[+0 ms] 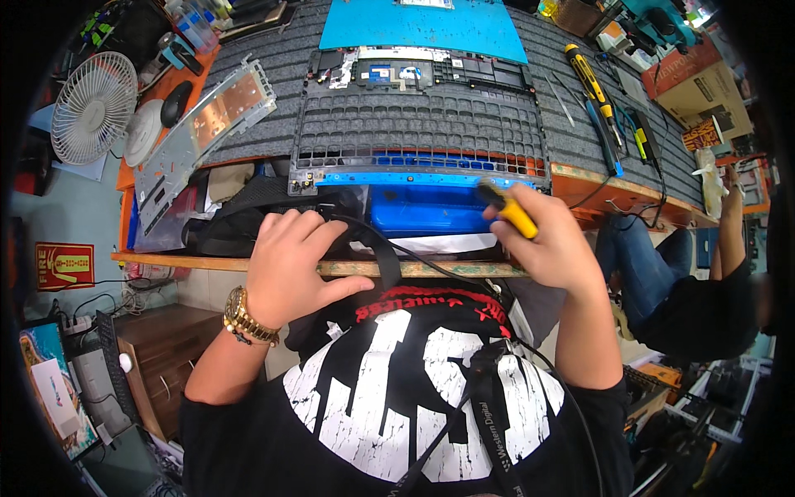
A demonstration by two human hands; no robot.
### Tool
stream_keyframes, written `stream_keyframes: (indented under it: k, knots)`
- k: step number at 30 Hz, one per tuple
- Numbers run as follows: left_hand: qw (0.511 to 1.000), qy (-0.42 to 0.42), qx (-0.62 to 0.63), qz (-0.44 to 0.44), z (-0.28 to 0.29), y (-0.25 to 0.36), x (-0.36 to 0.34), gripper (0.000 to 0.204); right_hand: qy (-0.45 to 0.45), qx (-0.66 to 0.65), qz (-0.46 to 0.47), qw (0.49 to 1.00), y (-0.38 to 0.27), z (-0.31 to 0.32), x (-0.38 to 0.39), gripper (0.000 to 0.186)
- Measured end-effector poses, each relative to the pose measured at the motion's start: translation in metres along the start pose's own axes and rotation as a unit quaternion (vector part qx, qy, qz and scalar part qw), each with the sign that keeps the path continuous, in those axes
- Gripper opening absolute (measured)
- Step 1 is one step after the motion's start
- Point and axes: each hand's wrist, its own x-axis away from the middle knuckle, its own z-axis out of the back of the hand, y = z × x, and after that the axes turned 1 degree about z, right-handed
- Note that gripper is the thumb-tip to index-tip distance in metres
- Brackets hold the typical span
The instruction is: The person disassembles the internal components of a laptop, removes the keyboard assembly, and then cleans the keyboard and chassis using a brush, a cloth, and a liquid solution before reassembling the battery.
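A black laptop top case [422, 116] with rows of square key openings lies face down or up, I cannot tell which, and juts over the bench's front edge. My right hand [551, 236] is closed round a short yellow-handled tool [520, 219]. Its dark, blurred head looks like a brush and is close to the case's near right edge. My left hand [294, 261] holds nothing visible; its fingers are apart and the thumb points right. It is over the open drawer's front edge [331, 267], beside a black strap [386, 261].
Inside the drawer are a blue tray [431, 211] and a black bag [248, 207]. A silver metal plate [207, 124] leans at left, near a white fan [94, 108]. Behind is a blue mat [422, 29]. A yellow-black screwdriver [586, 74] lies right; another person [691, 306] sits nearby.
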Motion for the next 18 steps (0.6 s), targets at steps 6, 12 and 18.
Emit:
stream_keyframes:
  k: [6, 12, 18]
  knots:
    - [0.995, 0.081, -0.013, -0.050, -0.016, -0.010, 0.006, 0.071, 0.191, -0.164, -0.019, 0.968, 0.023, 0.033, 0.015, 0.006]
    - [0.986, 0.129, -0.039, -0.094, -0.017, -0.015, 0.008, 0.069, 0.261, -0.240, -0.193, 0.915, 0.061, 0.043, 0.002, 0.022]
    - [0.962, 0.224, -0.068, -0.140, -0.026, -0.026, 0.012, 0.061, 0.249, -0.377, -0.147, 0.880, 0.062, 0.030, -0.014, 0.016]
